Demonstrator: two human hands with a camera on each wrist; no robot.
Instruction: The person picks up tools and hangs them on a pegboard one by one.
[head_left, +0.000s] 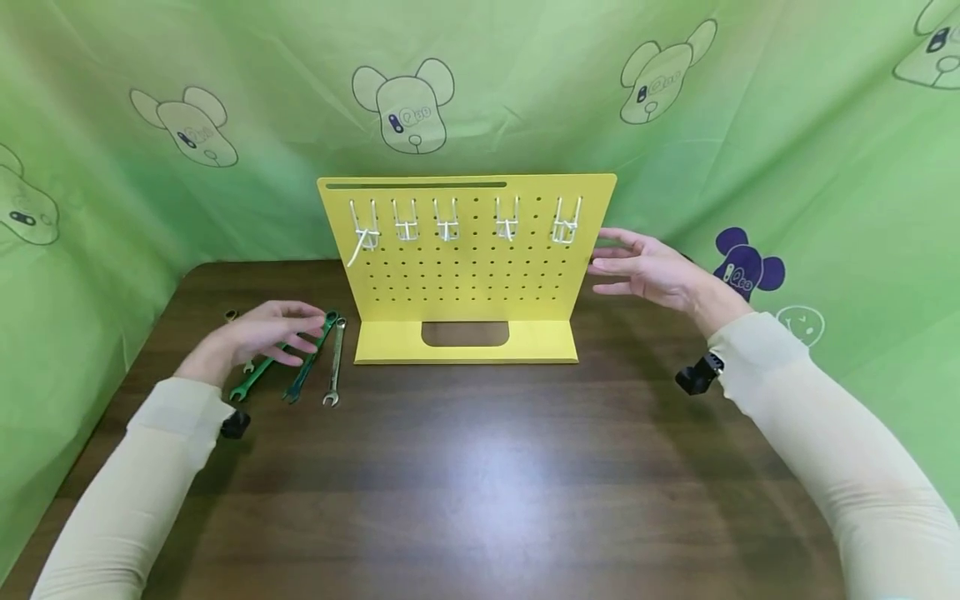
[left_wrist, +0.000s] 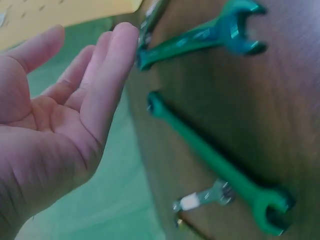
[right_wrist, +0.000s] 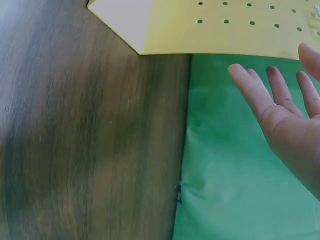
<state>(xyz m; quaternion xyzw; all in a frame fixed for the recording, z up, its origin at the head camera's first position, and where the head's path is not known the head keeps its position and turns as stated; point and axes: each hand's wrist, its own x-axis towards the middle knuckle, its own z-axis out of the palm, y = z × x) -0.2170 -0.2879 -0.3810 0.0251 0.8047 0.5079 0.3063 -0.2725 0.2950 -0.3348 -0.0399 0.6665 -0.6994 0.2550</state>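
My left hand (head_left: 272, 329) hovers over several combination wrenches at the left of the table, its fingers loosely extended and holding nothing. Under and around it lie a green wrench (left_wrist: 205, 147), a teal wrench (left_wrist: 190, 41) and, to the right, a silver wrench (head_left: 337, 362). A smaller silver wrench (left_wrist: 202, 198) and a gold-coloured end (head_left: 231, 315) show partly beyond the hand. A yellow pegboard (head_left: 465, 312) stands upright at the back centre. Beside its right edge is my right hand (head_left: 648, 271), fingers spread and grasping nothing; in the right wrist view a gap separates its fingertips from the board.
Several white wire hooks (head_left: 447, 227) hang in a row along the pegboard's upper part; the leftmost hook (head_left: 363, 237) sticks out at a slant. A green printed curtain (head_left: 525, 92) hangs behind the brown wooden table (head_left: 420, 467).
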